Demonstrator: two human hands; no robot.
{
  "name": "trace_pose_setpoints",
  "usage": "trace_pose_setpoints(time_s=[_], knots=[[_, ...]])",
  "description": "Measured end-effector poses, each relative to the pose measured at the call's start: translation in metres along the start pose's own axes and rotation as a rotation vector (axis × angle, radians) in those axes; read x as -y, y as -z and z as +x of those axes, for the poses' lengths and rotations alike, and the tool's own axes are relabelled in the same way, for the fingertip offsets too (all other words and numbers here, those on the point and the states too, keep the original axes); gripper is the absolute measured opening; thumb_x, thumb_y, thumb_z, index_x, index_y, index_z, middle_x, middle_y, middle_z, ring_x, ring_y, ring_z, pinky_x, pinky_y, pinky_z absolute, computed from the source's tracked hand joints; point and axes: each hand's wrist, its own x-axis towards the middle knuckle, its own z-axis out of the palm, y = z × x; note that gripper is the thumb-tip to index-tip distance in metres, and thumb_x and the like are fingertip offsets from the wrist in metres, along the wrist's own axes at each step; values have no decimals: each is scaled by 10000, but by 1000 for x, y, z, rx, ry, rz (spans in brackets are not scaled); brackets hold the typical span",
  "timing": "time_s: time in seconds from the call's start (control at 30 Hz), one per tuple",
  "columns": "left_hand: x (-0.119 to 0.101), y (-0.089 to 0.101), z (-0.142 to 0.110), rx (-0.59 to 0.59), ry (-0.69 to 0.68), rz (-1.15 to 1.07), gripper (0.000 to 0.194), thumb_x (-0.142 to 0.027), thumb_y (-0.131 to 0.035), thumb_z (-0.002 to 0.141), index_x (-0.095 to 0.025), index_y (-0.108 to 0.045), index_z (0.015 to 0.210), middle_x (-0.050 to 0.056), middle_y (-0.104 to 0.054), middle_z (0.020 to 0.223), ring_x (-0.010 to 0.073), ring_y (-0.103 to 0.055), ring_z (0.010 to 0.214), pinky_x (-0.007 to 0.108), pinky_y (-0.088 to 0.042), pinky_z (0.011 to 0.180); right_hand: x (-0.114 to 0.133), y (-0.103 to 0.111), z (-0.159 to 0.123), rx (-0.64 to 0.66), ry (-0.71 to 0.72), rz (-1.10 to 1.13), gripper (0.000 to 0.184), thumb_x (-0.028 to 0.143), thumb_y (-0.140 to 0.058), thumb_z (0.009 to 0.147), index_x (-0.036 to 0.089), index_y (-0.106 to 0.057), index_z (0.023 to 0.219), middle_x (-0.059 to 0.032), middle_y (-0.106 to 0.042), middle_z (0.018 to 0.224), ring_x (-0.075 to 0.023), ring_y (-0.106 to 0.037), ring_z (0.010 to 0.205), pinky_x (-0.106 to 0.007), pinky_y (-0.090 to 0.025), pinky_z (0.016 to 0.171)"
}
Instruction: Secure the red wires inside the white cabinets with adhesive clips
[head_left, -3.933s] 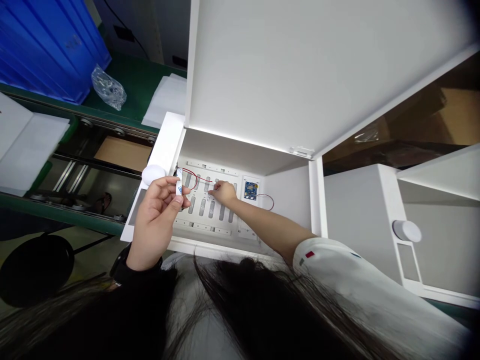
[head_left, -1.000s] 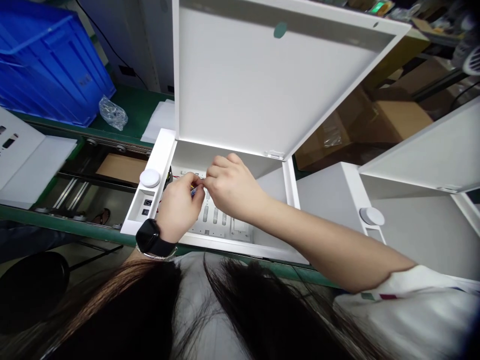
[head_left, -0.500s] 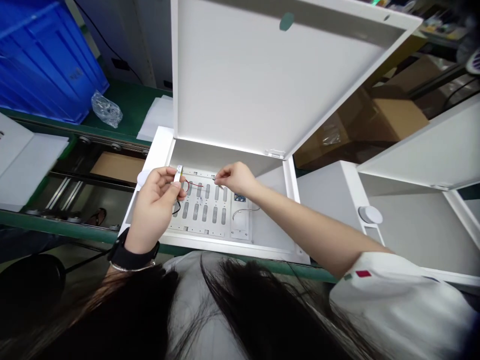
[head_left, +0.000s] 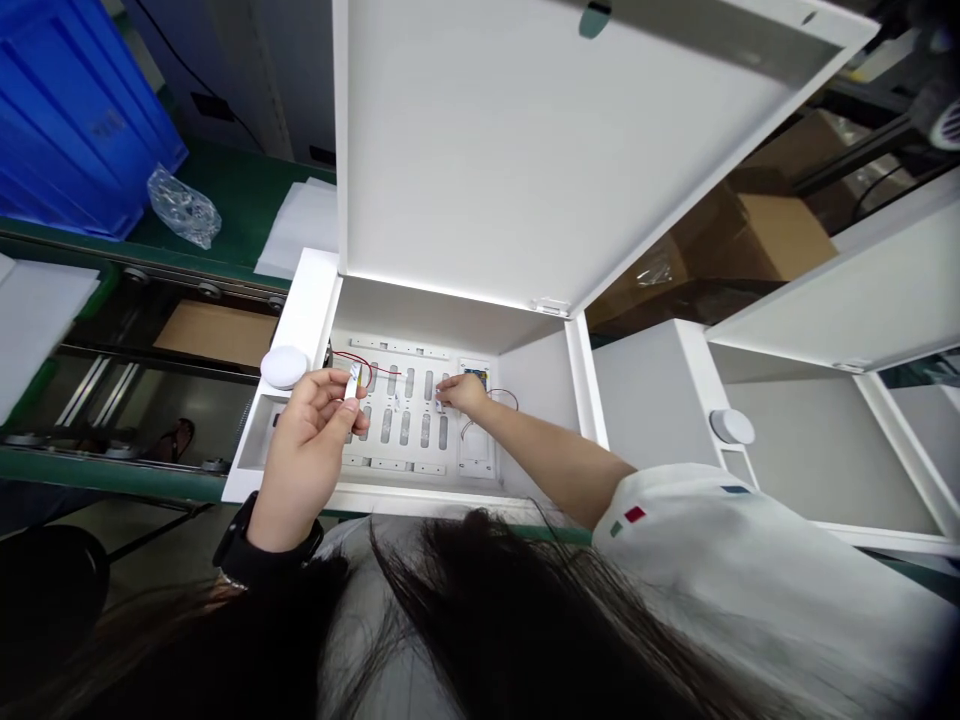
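White label strip (head_left: 354, 380) (lettering unreadable)

Free room lies over the slotted metal panel (head_left: 397, 435) inside the white cabinet (head_left: 304, 310), between the hands. From the panel's centre, the raised lid (head_left: 480, 150) blocks 12 o'clock, a red wire (head_left: 379, 364) crosses at 11, and the left hand (head_left: 307, 450) with its white strip (head_left: 353, 381) blocks 9. The side wall (head_left: 536, 400) stands at 3, the right hand (head_left: 463, 393) lies toward 2, and its forearm (head_left: 547, 450) blocks 4.

left hand (head_left: 304, 460): lower left of frame, raised, palm toward camera, thumb and fingertips pinched together
left wrist (head_left: 268, 530): bottom left, bent slightly, watch strap on it
right arm (head_left: 544, 445): stretched from lower right toward center, forearm bare
right hand (head_left: 463, 393): center, fingers curled downward
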Motion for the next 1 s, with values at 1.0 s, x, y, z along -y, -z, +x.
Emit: trace_pose_setpoints(time_s=[1.0], knots=[[-1,3,-1,42,26,58,190,-236,-614,891,-223,-547,1068,6,-637,925,94,-598,718,238,-492,714,-11,-8,5,58,199,-324,201,107,-753,646,160,-698,832,-13,-710,843,-121,-613,755,-195,-381,599]])
